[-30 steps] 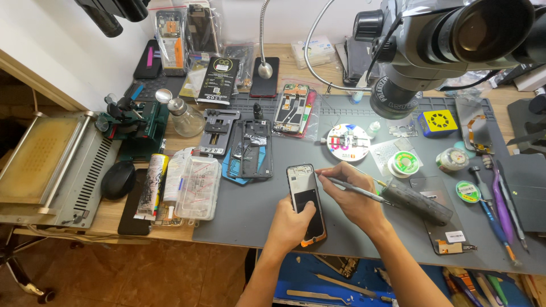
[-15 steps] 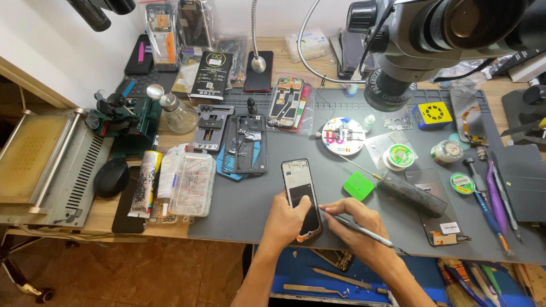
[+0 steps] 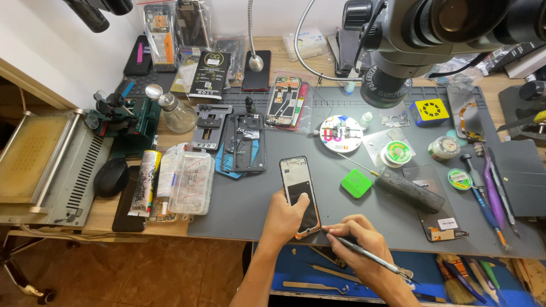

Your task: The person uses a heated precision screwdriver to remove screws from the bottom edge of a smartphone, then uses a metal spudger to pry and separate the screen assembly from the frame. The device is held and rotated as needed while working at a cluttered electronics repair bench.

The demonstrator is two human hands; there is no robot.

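Mat (image 3: 267, 210): a wide grey work mat covers most of the wooden bench; its right end runs out of view.
Microscope (image 3: 409, 40): big black head hangs over the top right and hides the bench behind it; its upper part is cut off.
Phone (image 3: 300, 196): lies on the mat near the front edge, dark screen up, long side running away from the person.
Left hand (image 3: 284, 219): fingers wrapped round the lower half of the phone, thumb pressed on the glass, covering the left edge.
Right hand (image 3: 355, 241): fingers pinched together round a thin metal tool, pen-style.
Metal tool (image 3: 364, 254): tip sits at the phone's lower right corner; whether it goes under the edge is too small to tell. Its back end reaches past the wrist.
Green square (image 3: 356, 183): small bright pad on the mat, just right of the phone, not touching it.
Drawer (image 3: 318, 278): blue, below the bench, partly hidden by both forearms.
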